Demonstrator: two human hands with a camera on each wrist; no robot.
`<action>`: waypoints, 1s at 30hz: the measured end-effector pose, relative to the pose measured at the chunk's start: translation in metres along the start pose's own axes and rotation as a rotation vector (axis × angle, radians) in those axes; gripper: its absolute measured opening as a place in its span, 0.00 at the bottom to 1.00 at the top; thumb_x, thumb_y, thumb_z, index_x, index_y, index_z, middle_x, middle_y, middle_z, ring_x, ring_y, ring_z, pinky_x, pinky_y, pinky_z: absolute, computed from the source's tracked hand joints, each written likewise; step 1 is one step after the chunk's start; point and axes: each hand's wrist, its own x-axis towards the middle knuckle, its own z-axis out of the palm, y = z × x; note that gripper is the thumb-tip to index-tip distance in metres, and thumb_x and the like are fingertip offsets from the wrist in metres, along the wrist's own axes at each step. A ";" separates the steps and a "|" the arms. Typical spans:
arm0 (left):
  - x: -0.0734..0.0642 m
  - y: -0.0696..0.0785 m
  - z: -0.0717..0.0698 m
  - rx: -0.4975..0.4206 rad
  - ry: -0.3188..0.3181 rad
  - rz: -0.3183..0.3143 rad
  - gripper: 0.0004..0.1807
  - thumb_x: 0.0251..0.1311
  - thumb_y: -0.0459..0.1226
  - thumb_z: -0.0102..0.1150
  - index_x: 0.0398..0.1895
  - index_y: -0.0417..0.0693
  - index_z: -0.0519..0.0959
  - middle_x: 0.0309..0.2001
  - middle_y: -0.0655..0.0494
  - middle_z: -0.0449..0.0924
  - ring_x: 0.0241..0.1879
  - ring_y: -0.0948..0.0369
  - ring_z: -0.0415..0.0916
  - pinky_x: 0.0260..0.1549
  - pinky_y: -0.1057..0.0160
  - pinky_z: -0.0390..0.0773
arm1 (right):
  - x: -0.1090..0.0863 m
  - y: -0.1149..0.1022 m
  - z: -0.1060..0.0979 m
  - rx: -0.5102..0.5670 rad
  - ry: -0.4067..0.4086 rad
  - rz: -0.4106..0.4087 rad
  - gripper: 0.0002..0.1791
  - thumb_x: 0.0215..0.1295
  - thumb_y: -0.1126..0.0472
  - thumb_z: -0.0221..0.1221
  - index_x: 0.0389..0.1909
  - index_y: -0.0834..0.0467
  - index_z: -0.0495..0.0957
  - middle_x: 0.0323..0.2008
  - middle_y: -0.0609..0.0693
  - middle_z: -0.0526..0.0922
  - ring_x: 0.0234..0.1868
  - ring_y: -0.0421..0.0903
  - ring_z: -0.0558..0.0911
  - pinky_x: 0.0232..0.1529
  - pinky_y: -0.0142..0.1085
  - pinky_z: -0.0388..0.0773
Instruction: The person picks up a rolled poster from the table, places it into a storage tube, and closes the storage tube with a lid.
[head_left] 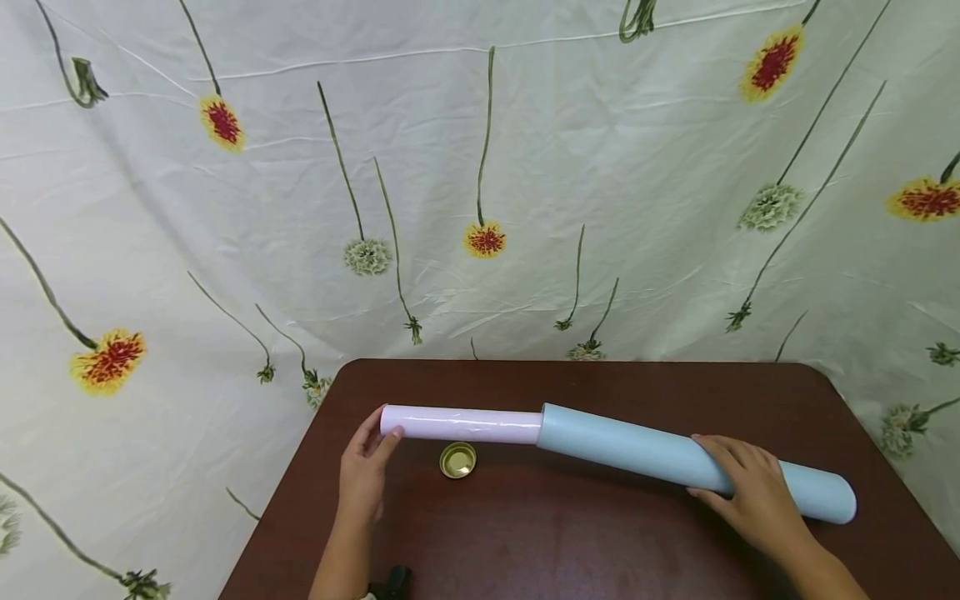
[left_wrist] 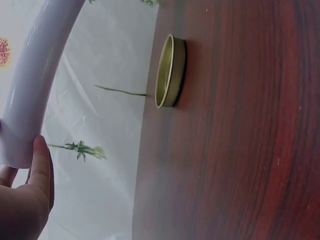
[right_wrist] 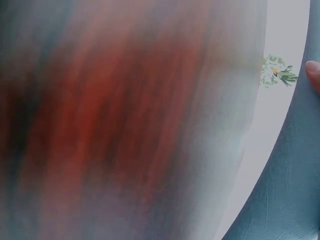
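Observation:
My left hand (head_left: 362, 479) pinches the left end of a glossy pale lilac roll (head_left: 465, 423) between thumb and fingers. The roll's other end sits inside the open mouth of a light blue cardboard tube (head_left: 630, 446), so that part is hidden. My right hand (head_left: 750, 492) grips the tube toward its right end, thumb on the near side and fingers over the top. In the right wrist view the blue tube (right_wrist: 285, 175) fills the right edge, with one fingertip on it. A shallow gold-coloured lid (head_left: 458, 460) lies hollow side up on the table, just below the roll.
The dark reddish-brown wooden table (head_left: 562, 533) has rounded far corners. Behind and beside it hangs a white cloth (head_left: 450, 150) printed with flowers. A black object (head_left: 393, 582) shows by my left wrist. Much of the right wrist view is blurred.

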 end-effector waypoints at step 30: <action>-0.007 0.011 0.008 -0.069 -0.018 0.046 0.31 0.66 0.36 0.65 0.72 0.50 0.71 0.57 0.69 0.76 0.54 0.73 0.77 0.53 0.77 0.73 | 0.000 -0.011 0.004 0.002 -0.081 0.017 0.47 0.36 0.54 0.82 0.63 0.54 0.75 0.52 0.54 0.81 0.52 0.60 0.79 0.50 0.59 0.66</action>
